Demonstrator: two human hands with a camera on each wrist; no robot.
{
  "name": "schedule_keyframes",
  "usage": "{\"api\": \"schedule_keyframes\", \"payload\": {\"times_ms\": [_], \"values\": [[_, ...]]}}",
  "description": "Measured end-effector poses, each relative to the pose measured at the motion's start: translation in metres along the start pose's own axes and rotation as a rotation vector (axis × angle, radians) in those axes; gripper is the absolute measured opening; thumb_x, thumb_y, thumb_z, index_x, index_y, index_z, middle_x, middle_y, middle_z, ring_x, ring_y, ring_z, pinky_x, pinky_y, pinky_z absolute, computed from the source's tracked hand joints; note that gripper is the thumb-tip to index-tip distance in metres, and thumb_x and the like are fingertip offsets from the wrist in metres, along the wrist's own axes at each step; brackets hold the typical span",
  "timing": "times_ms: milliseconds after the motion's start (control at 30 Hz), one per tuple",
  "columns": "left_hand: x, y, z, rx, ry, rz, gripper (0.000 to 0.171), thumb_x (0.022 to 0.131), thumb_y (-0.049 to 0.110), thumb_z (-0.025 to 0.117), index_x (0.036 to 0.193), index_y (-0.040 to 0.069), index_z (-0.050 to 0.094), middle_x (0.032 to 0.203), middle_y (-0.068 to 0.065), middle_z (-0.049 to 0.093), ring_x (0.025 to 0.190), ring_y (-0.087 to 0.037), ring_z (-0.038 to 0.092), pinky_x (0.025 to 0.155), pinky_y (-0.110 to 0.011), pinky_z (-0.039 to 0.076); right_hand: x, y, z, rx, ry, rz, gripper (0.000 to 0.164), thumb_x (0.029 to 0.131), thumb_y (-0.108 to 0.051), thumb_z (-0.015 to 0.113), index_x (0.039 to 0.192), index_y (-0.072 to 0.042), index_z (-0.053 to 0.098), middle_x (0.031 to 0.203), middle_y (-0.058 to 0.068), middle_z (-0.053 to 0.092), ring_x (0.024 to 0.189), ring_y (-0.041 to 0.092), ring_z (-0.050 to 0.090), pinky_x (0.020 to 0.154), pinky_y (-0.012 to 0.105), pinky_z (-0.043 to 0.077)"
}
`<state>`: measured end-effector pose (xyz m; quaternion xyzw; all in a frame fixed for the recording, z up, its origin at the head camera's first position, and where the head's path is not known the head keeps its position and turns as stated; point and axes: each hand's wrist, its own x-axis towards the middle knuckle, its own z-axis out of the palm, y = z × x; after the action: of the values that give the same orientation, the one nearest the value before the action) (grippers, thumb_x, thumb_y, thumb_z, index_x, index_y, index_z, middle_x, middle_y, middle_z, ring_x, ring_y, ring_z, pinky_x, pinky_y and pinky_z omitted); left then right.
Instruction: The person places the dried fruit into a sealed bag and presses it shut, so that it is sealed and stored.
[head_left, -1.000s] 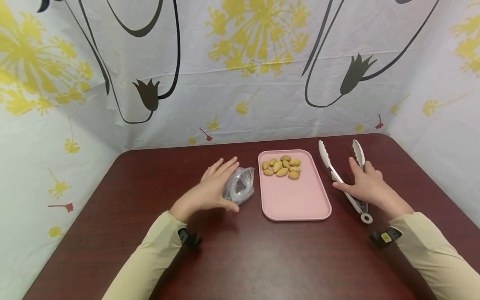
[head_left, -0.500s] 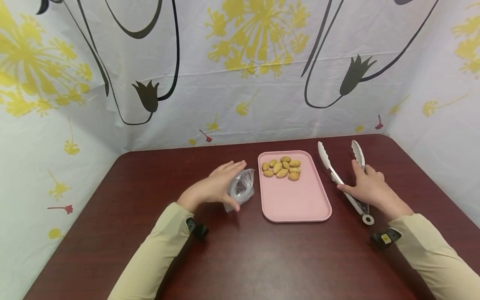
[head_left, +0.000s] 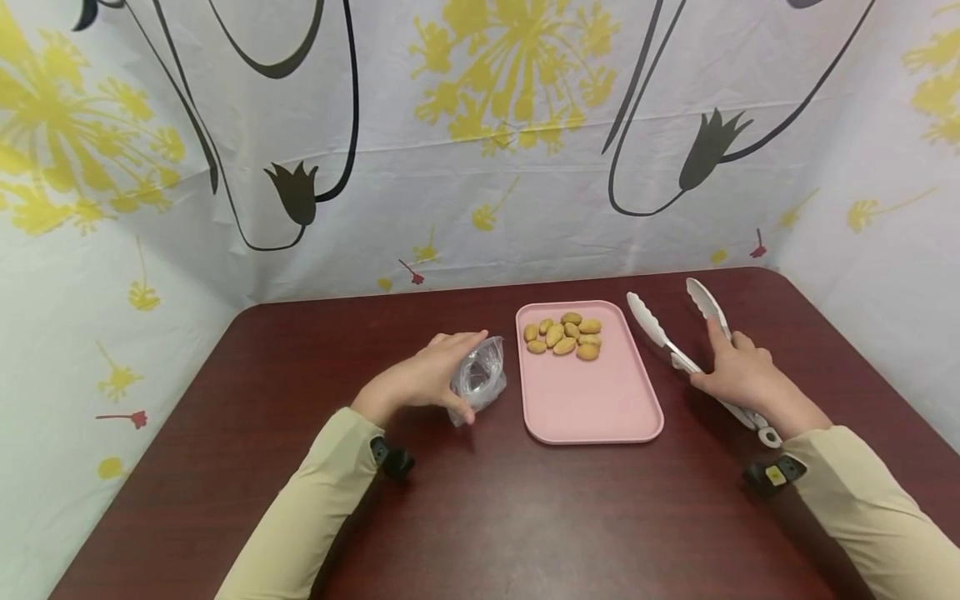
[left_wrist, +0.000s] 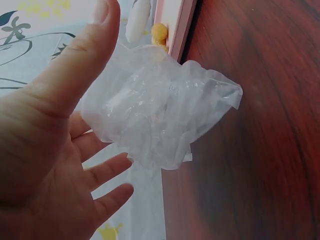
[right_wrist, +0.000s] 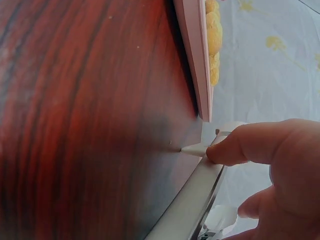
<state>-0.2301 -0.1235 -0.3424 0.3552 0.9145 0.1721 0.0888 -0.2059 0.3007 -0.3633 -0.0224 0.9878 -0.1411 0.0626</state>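
Observation:
A crumpled clear plastic bag sits left of the pink tray. My left hand is cupped beside the bag, thumb on the near side and fingers spread on the far side; in the left wrist view those fingers look relaxed. Metal tongs with pale scalloped tips lie spread to the right of the tray. Over their middle, my right hand grips them, the thumb pressing one arm and the fingers along the other. Several yellow-brown oval nuts or fruits lie in the tray's far half.
Everything rests on a dark red-brown wooden table. Behind and at both sides hangs a white cloth with yellow and grey flower prints. The tray's low rim stands between the bag and the tongs.
My left hand has moved right and closer around the bag, which has shifted slightly. Under my right hand the tongs have turned, tips leftward and ring end rightward. The tray is unchanged.

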Motion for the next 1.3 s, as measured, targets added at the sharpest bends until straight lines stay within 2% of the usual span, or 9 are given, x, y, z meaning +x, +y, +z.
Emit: {"api": "schedule_keyframes", "payload": {"times_ms": [233,500,833,1033,1300], "values": [[-0.001,-0.004,0.003,-0.017,0.026,0.004,0.118,0.058,0.036,0.09,0.149,0.001,0.025,0.149,-0.016,0.035,0.131,-0.035,0.035,0.109,-0.045,0.034,0.002,-0.001,0.0,0.025,0.007,0.041,0.113,0.087,-0.052,0.06,0.14,0.021,-0.009,0.127,0.055,0.023,0.108,0.071,0.031,0.09,0.071,0.031],[0.0,-0.006,0.006,-0.024,0.057,0.018,0.116,0.055,0.035,0.091,0.147,-0.001,0.03,0.146,-0.016,0.039,0.126,-0.033,0.037,0.107,-0.043,0.036,0.011,0.002,0.001,0.064,0.048,0.082,0.12,0.085,-0.059,0.058,0.137,0.024,-0.011,0.123,0.057,0.025,0.107,0.07,0.032,0.09,0.07,0.033],[0.0,-0.009,0.008,-0.022,0.088,0.02,0.111,0.054,0.036,0.09,0.144,0.0,0.036,0.142,-0.014,0.044,0.121,-0.029,0.041,0.104,-0.041,0.037,0.017,0.002,0.001,0.063,0.069,0.113,0.114,0.079,-0.059,0.064,0.124,0.033,0.015,0.107,0.052,0.037,0.097,0.065,0.044,0.079,0.063,0.041],[0.0,-0.009,0.007,-0.023,0.077,0.0,0.104,0.059,0.036,0.088,0.143,-0.001,0.038,0.141,-0.015,0.045,0.126,-0.03,0.041,0.107,-0.041,0.036,0.015,0.001,-0.002,0.06,0.048,0.111,0.106,0.078,-0.056,0.067,0.117,0.033,0.025,0.103,0.049,0.041,0.089,0.055,0.052,0.076,0.058,0.045],[-0.001,-0.007,0.009,-0.032,0.078,0.002,0.1,0.062,0.032,0.087,0.142,-0.003,0.038,0.14,-0.018,0.045,0.129,-0.033,0.041,0.109,-0.043,0.034,0.011,0.001,-0.003,0.065,0.062,0.078,0.099,0.075,-0.053,0.072,0.111,0.031,0.034,0.099,0.047,0.045,0.083,0.048,0.054,0.073,0.055,0.047]]}}
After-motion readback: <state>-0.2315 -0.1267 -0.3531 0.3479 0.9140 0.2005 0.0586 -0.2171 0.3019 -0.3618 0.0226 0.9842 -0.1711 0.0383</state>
